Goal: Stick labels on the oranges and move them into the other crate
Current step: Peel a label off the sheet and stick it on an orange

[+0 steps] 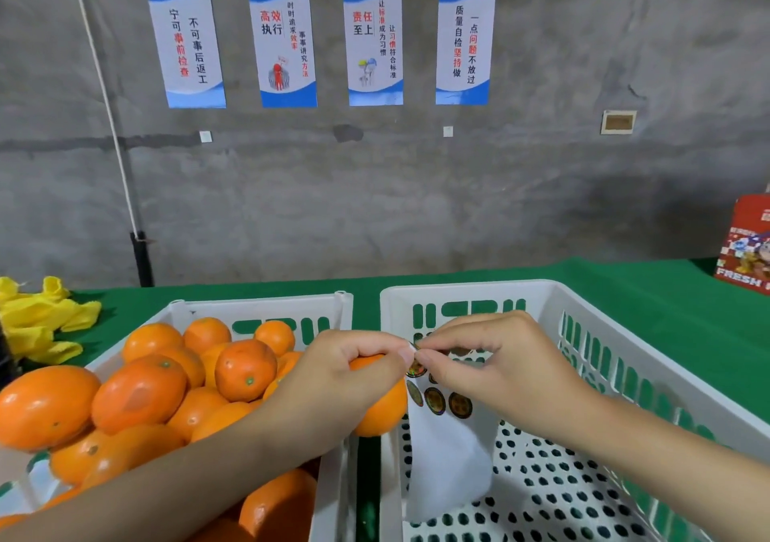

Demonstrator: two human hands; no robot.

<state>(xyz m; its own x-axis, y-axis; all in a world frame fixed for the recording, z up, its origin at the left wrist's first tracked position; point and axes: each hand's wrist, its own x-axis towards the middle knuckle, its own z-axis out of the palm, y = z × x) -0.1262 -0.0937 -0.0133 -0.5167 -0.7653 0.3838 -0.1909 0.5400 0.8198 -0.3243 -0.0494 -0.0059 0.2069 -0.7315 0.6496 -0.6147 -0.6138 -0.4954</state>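
The label sheet hung with its long axis near vertical, top edge at the fingertips in the centre of the frame and lower end pointing down into the right crate. It was a white, smooth backing strip, slightly curled, carrying round dark holographic labels in its upper part.

The left hand was curled round one orange, which showed below and right of its fingers, over the gap between the crates; its thumb and forefinger met the sheet's top edge. The right hand pinched the same top edge between thumb and forefinger; whether it gripped a label or the backing could not be told.

The left crate, white slotted plastic, held piled oranges, glossy and round. The right crate had a perforated floor. Both stood on a bench covered in green cloth.
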